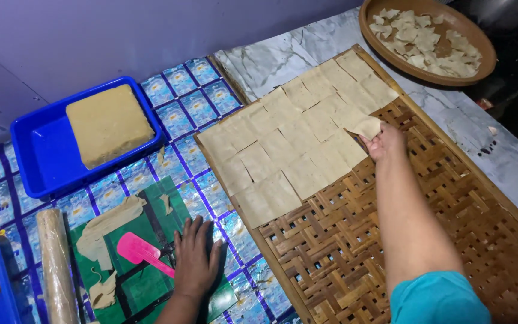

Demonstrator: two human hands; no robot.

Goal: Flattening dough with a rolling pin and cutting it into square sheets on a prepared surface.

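My right hand (385,143) is stretched far out over the woven bamboo tray (451,228), its fingers pinching the near corner of a thin square dough sheet (368,127). That sheet lies just beyond the fingertips, toward the tray's far edge, one corner curled up, at the open end of the last row of laid sheets (295,141). The bare weave begins right at my wrist and runs toward me and to the right. My left hand (196,261) is much farther off, fingers spread flat on the green cutting mat (151,288), touching a pink scraper (142,252). A blue tub (43,162) holds the dough block (109,125) at the floor's far-left side; a round basket (385,57) of offcuts sits beyond the tray's far corner.
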